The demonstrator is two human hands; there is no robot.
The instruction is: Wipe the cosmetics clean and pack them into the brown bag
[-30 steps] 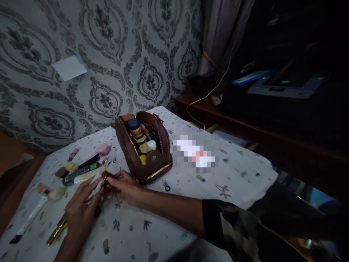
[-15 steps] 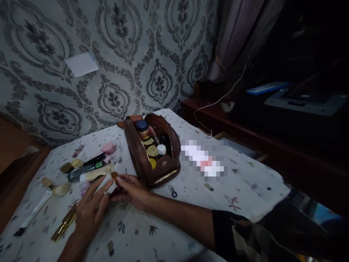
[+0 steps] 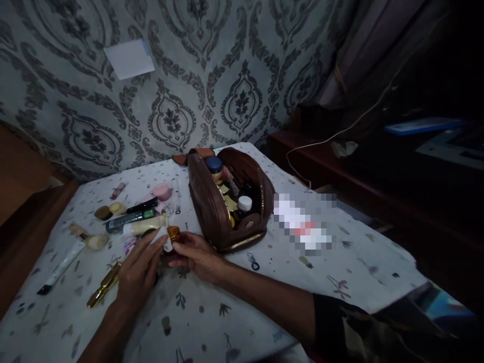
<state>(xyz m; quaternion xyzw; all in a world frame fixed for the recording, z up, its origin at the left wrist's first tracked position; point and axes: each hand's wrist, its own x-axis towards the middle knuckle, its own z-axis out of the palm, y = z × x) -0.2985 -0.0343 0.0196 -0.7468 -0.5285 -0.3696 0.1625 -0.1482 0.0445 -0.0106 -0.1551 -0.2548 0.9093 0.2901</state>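
Note:
Both hands meet over the patterned white cloth, left of an open brown bag (image 3: 209, 206). My left hand (image 3: 139, 264) holds a white wipe or cloth (image 3: 165, 241), its fingers closed over it. In my right hand (image 3: 198, 257) is a small amber bottle (image 3: 174, 235), pinched between thumb and fingers and touching the white piece. The lower part of the bottle is hidden by the fingers. Inside the bag stand a blue-lidded jar (image 3: 214, 165), a white-capped bottle (image 3: 245, 203) and several yellowish items.
Left of the hands lie a cream tube (image 3: 145, 226), a dark green tube (image 3: 126, 222), a pink round item (image 3: 162, 191), a brush (image 3: 91, 239), a white tube (image 3: 62, 267) and a gold tube (image 3: 104, 287). A white cable (image 3: 321, 142) hangs at the right.
The view has shifted, so the bag and table items appear farther right. More of the amber bottle shows between my hands, which still hold the same things.

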